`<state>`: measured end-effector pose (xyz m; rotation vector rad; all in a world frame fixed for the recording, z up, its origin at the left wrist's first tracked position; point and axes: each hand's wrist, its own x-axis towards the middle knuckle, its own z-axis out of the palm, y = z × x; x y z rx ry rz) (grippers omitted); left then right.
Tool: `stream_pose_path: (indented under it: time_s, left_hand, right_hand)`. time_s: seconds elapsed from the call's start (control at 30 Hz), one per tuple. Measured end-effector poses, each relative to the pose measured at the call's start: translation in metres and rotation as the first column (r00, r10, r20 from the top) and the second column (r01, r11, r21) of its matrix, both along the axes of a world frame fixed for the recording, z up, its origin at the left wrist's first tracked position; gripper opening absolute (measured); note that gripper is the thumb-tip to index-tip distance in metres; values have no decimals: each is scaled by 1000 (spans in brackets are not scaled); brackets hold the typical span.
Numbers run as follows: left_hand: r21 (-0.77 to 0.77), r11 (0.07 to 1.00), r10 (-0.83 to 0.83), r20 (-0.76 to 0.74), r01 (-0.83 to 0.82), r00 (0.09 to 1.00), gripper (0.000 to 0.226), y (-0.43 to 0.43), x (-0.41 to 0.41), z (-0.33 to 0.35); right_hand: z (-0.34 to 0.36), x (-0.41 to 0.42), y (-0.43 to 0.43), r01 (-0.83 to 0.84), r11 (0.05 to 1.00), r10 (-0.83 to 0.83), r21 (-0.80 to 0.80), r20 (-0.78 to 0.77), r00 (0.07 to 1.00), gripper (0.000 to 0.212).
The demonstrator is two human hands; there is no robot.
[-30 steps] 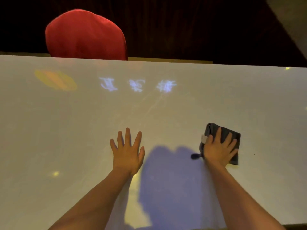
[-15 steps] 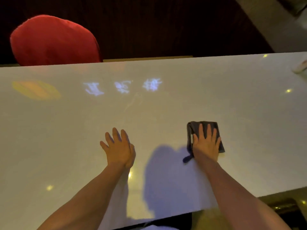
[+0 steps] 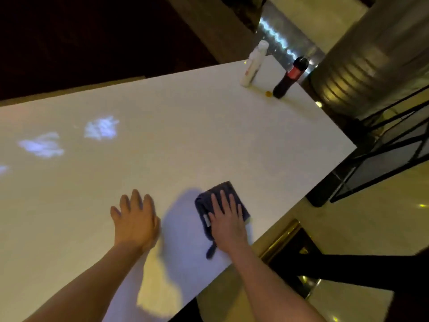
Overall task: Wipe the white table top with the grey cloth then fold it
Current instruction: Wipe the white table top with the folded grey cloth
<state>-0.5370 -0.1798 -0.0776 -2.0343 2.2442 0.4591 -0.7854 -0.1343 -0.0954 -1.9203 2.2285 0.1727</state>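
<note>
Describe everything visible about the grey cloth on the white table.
The dark grey cloth looks like soft terry or microfibre, bunched into a rough folded pad rather than spread out. A pale label shows at its left edge, and a short loop or tail trails toward the person. It lies flat on the white table top, near the near-right edge. The right hand presses on it palm down, fingers spread, covering most of it. The left hand rests on the table apart from it.

Beyond a ribbed grey column at upper right: glossy pale floor catching small yellow light spots, black metal frames below it, darkness far left.
</note>
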Motion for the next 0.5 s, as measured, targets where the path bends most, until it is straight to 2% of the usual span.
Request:
stream_pose_path:
  time_s: [0.1,0.13,0.17,0.2,0.27,0.3,0.37,0.43,0.5]
  left_hand:
    - [30,1000,-6,-51,8,999,31,-16,-51,1]
    - [38,999,8,-45,-6,999,31,-21,-61,2]
    - [43,999,23,-32,-22,999,33,-26,-69,1]
    - [53,998,40,-22,-38,999,37,-31,-75,3]
    - [48,997,59,-11,-59,998,42,-34,-81,5]
    - [45,997,66,-4,-66,998,46,-35,-81,5]
    - [80,995,51,12,-52,999,60,-30,-80,2]
    - [76,997,14,23,-15,1000,66,-25,-75,-1]
    - [56,998,1,26,-3,1000,64,-27,-71,1]
  right_hand:
    - [10,-70,-44,305,949,-307,78,11,952,58]
    - [10,-73,-56,362,928,-366,90,32,930,57]
    - [9,-66,-65,346,934,-351,88,49,935,57]
    - [6,-54,-73,246,967,-250,64,71,966,57]
    - [-1,-16,-65,-120,993,119,13,86,989,61]
    - [-5,3,-57,-308,951,307,4,84,948,66]
    - [-9,12,-58,-515,857,512,-1,120,851,65]
    - [-6,-11,-87,-529,848,530,-20,61,846,58]
    - [-1,-44,-136,-365,931,365,19,5,931,56]
